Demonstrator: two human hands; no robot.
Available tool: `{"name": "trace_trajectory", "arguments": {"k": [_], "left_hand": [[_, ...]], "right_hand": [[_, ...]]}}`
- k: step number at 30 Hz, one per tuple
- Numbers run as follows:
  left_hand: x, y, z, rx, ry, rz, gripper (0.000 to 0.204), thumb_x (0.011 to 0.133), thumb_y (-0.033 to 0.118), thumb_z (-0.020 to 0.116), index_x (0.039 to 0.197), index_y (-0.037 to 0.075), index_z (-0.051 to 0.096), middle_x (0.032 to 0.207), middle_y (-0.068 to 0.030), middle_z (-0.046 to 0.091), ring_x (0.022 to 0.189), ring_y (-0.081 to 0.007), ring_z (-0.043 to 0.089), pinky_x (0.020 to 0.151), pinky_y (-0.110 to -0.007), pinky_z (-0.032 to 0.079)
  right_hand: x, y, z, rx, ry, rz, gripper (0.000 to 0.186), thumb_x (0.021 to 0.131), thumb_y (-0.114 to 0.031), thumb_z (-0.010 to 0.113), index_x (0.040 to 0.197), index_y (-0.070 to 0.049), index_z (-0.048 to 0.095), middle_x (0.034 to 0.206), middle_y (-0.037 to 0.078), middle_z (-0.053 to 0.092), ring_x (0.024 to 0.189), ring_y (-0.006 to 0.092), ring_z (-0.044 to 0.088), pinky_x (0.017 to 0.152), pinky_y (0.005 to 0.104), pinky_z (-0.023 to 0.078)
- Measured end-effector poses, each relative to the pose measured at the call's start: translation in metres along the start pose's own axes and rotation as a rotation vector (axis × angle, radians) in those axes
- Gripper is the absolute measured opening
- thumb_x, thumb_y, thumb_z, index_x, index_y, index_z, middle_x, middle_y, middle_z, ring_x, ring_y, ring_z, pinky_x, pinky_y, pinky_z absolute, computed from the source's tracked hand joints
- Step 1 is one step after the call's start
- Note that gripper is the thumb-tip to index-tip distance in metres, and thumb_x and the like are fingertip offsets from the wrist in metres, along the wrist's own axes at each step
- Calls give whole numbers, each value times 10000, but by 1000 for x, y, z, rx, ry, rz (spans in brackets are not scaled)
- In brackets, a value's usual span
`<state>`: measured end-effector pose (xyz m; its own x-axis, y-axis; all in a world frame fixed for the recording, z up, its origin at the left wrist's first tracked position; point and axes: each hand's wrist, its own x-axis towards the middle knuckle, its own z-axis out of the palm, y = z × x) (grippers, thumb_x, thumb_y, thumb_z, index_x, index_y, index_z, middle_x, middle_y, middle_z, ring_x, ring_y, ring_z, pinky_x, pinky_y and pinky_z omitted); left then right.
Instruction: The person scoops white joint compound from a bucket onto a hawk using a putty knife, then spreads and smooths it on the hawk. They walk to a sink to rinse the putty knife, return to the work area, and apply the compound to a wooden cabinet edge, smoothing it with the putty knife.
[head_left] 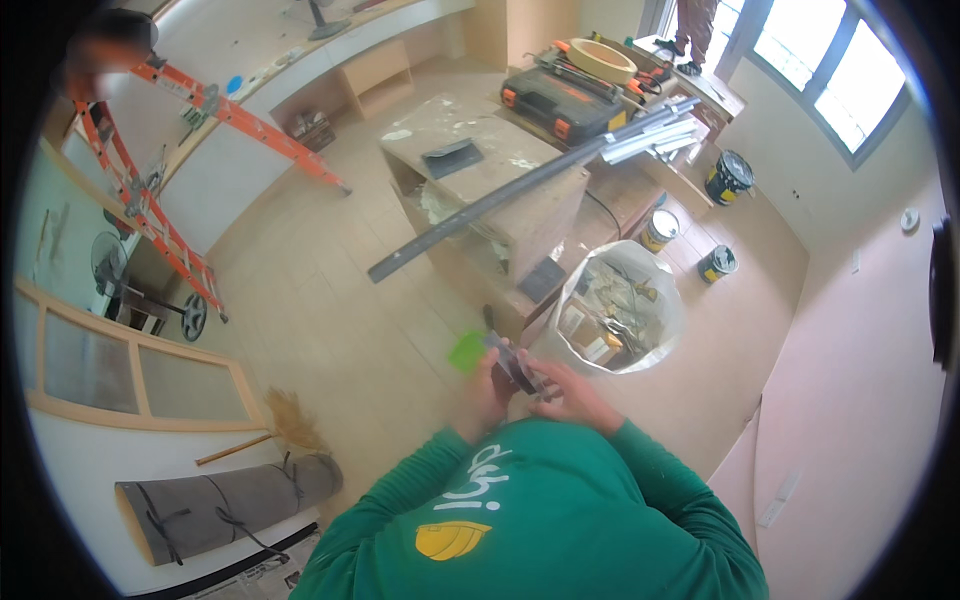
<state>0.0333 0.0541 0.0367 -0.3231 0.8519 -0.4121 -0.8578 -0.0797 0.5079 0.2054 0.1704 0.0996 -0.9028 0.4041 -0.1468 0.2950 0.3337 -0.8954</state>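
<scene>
In front of my green-sleeved torso, my left hand (488, 392) and my right hand (566, 398) are closed around a small dark rectangular object with clear, shiny parts (518, 368); I cannot make out exactly what it is. My left fingers grip its left side and my right fingers its right. Behind it on the floor lies a bright green plastic item (464, 350), partly hidden by my hands. Just right of that stands a white sack (650, 330) full of scraps.
A paint-splattered wooden box (430, 140) carries dark bars (440, 225) and a tool case (555, 100). Paint buckets (728, 175) stand rightward. An orange ladder (270, 140), rolled grey mat (230, 500) and broom (290, 415) are at left. A person's legs (695, 30) show by the window.
</scene>
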Motion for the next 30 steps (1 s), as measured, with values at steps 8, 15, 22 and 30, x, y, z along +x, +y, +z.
{"name": "trace_trajectory", "arguments": {"k": [8,15,22,30], "left_hand": [[-8,2,-38,-34,-4,-64,695,994,506,591,1516,103,371,1305,-148,603,1168,-308,635,1039,-500,504],[6,17,-56,-106,-100,-126,720,997,476,592,1541,76,341,1335,-156,588,1169,-321,638,1033,-512,522],[18,20,-43,-115,-264,-112,673,1010,472,587,1511,69,386,1337,-152,597,1181,-309,635,1030,-493,532],[28,-20,-14,-12,-368,-310,572,1036,394,571,1478,70,406,1303,-144,606,1143,-279,641,999,-462,557]], "right_hand": [[-24,15,31,397,58,389,681,918,-325,710,1514,-82,488,1204,106,666,956,168,613,845,311,497],[-155,133,34,434,355,943,443,954,-383,651,1271,-76,611,985,36,618,863,147,590,727,313,507],[-430,294,133,463,321,1098,587,973,-572,533,1290,-103,686,962,73,627,884,225,608,699,434,536],[-429,360,198,63,545,711,650,947,-550,616,1361,-50,621,918,65,619,838,192,611,686,403,538]]}}
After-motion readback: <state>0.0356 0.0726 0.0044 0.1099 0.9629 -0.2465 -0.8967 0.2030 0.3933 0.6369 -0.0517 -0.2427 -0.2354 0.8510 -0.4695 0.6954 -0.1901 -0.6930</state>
